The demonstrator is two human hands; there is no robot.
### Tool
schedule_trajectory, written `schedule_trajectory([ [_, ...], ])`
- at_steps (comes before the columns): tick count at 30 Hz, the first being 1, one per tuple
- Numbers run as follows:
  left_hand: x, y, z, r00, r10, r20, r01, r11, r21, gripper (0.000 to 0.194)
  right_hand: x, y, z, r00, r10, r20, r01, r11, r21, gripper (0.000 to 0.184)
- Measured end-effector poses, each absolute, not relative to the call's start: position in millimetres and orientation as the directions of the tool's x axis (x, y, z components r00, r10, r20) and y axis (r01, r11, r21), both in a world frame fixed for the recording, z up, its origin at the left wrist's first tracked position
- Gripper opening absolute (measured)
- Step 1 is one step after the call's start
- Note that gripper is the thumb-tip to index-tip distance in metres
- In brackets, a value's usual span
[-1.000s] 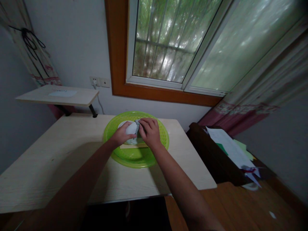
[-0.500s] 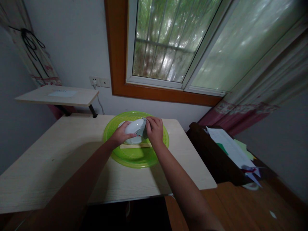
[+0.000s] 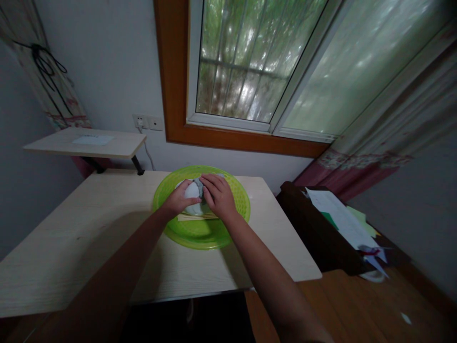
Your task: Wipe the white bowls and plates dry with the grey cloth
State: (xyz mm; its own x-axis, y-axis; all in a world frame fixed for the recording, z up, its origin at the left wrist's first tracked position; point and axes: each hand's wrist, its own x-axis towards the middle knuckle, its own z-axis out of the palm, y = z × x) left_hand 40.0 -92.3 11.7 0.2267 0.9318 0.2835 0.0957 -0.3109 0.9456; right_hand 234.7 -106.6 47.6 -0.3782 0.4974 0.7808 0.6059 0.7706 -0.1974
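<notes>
A white bowl is tilted above a round green basket tray, and my left hand is closed on its left side. Draped over the bowl's right side is a grey-green cloth, which my right hand presses against the bowl with bent fingers. Below the bowl, a bundle of light chopsticks lies across the tray. Another white dish is partly visible behind my left hand, mostly hidden.
The tray stands on a pale wooden table. A small raised shelf with a paper on it rises at the back left. Right of the table, a dark brown piece of furniture carries papers. A window is behind.
My right hand with the cloth moved right to the bowl's edge, uncovering more of its surface, then came back left over it. My left hand kept its hold.
</notes>
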Motion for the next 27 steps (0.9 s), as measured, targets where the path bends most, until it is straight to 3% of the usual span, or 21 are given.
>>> schedule_trajectory([
  [7,37,-94,18,0.160,0.965,0.209,-0.061,-0.202,0.977,0.061,240,-99,46,-0.215,0.574,0.790,0.632,0.699,-0.336,0.039],
  [15,36,-95,25,0.005,0.974,0.228,-0.184,-0.223,0.957,0.064,243,-87,32,-0.046,0.683,0.729,0.624,0.590,-0.513,0.039],
  [21,35,-95,25,0.016,0.970,0.244,-0.203,-0.235,0.950,0.064,241,-88,31,-0.050,0.702,0.711,0.640,0.569,-0.517,0.040],
  [27,36,-93,21,0.026,0.968,0.250,-0.199,-0.240,0.950,0.064,240,-96,38,-0.182,0.651,0.737,0.646,0.644,-0.409,0.044],
])
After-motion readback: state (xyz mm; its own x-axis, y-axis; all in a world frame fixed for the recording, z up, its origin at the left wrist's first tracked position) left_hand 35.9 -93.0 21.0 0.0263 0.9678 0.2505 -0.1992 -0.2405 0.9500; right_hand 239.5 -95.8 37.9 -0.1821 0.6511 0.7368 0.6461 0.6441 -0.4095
